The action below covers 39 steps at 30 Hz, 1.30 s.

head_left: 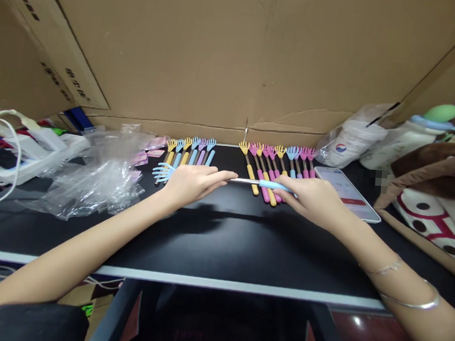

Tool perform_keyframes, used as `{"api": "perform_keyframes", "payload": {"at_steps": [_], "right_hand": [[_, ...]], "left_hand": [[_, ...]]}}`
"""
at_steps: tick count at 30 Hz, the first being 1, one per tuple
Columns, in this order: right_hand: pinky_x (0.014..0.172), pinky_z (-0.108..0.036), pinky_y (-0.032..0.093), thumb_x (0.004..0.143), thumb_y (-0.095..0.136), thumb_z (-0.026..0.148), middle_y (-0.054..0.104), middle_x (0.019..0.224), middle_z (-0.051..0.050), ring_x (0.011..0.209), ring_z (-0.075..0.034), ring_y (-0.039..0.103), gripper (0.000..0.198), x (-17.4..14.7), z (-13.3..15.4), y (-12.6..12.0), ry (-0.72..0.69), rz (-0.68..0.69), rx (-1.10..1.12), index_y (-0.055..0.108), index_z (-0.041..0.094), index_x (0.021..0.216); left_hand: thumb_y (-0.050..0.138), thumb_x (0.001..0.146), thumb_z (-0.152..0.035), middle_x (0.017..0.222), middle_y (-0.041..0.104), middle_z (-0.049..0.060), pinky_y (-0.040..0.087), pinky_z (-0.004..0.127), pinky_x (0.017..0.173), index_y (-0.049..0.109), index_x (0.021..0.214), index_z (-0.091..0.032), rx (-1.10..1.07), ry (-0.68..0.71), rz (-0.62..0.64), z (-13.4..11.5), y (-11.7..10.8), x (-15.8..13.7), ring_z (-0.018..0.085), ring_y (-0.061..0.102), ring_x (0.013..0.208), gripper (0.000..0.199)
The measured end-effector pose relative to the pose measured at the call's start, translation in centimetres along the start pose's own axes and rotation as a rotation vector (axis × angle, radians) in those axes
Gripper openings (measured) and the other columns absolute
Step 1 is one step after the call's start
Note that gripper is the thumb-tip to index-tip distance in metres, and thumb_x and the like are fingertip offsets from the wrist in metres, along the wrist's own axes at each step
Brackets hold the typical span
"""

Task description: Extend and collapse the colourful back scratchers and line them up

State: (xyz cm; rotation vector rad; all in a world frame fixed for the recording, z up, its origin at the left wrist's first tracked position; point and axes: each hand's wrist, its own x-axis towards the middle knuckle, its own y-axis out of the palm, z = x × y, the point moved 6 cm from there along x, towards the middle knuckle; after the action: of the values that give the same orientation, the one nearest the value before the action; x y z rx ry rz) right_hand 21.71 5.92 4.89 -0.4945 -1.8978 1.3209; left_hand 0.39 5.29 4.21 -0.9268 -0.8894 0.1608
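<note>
Stretched between my two hands above the black table is a blue back scratcher (246, 181) with a metal rod. My left hand (193, 183) is closed around its claw end, and the blue prongs stick out to the left. At the other end, my right hand (307, 197) grips the blue handle. Just behind my left hand lies a row of yellow, blue and purple back scratchers (193, 155). Another row of yellow, pink and blue back scratchers (264, 168) lies behind the rod, partly covered by my right hand.
Clear plastic bags (106, 167) are heaped at the left, beside a white power strip (37, 152) with cables. A phone (348, 192) lies at the right. Behind it stand a bagged cup (356, 140) and a bottle (413, 134). Cardboard (220, 50) walls the back.
</note>
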Motion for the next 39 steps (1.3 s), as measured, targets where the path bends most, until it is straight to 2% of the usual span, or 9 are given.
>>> {"api": "perform_keyframes", "payload": {"at_steps": [5, 14, 20, 25, 33, 39], "right_hand": [[0.049, -0.023, 0.024, 0.093, 0.036, 0.046, 0.066, 0.069, 0.000, 0.055, -0.010, 0.056, 0.036, 0.0, 0.6, 0.3, -0.005, 0.035, 0.027, 0.062, 0.023, 0.088], [0.051, -0.021, 0.028, 0.092, 0.039, 0.045, 0.068, 0.074, 0.000, 0.061, -0.009, 0.058, 0.035, 0.0, 0.9, 0.2, -0.093, -0.043, 0.030, 0.065, 0.023, 0.091], [0.052, -0.022, 0.028, 0.093, 0.038, 0.045, 0.069, 0.075, 0.000, 0.063, -0.010, 0.060, 0.036, 0.0, 1.0, 0.0, -0.096, -0.035, 0.047, 0.066, 0.023, 0.090], [0.051, -0.022, 0.028, 0.093, 0.037, 0.045, 0.068, 0.071, 0.000, 0.061, -0.010, 0.060, 0.036, 0.0, 0.8, 0.4, -0.062, 0.008, 0.080, 0.066, 0.023, 0.090], [0.055, -0.022, 0.032, 0.094, 0.033, 0.047, 0.067, 0.073, -0.001, 0.059, -0.011, 0.059, 0.040, 0.1, 0.4, 1.4, 0.013, 0.169, 0.217, 0.065, 0.022, 0.095], [0.055, -0.024, 0.031, 0.093, 0.030, 0.049, 0.067, 0.071, -0.002, 0.060, -0.013, 0.059, 0.043, 0.0, 0.4, 1.4, -0.025, 0.144, 0.146, 0.065, 0.023, 0.095]], "left_hand": [[0.037, 0.098, -0.035, 0.074, 0.068, -0.003, 0.033, 0.018, 0.051, 0.061, 0.113, -0.031, -0.052, 0.021, 0.012, -0.1, 0.3, -0.8, 0.007, 0.061, 0.064, 0.029], [0.039, 0.097, -0.036, 0.066, 0.063, -0.005, 0.031, 0.019, 0.049, 0.062, 0.113, -0.033, -0.052, 0.049, -0.026, 0.1, 0.5, -1.2, 0.006, 0.057, 0.057, 0.028], [0.038, 0.098, -0.036, 0.078, 0.070, -0.004, 0.037, 0.015, 0.055, 0.061, 0.115, -0.033, -0.182, 0.014, 0.009, 0.2, 0.6, -1.3, 0.006, 0.062, 0.066, 0.029], [0.040, 0.097, -0.035, 0.094, 0.072, -0.003, 0.042, 0.016, 0.061, 0.061, 0.115, -0.030, -0.296, -0.023, 0.040, 0.0, 0.8, -1.3, 0.008, 0.066, 0.074, 0.029], [0.045, 0.094, -0.033, 0.085, 0.072, -0.002, 0.042, 0.017, 0.058, 0.065, 0.111, -0.029, -0.262, -0.046, -0.007, -0.3, 0.2, -1.1, 0.009, 0.066, 0.068, 0.026], [0.045, 0.095, -0.035, 0.084, 0.071, -0.003, 0.039, 0.017, 0.056, 0.064, 0.112, -0.031, -0.245, -0.047, 0.040, -0.4, 0.6, -1.2, 0.009, 0.065, 0.068, 0.027]]}}
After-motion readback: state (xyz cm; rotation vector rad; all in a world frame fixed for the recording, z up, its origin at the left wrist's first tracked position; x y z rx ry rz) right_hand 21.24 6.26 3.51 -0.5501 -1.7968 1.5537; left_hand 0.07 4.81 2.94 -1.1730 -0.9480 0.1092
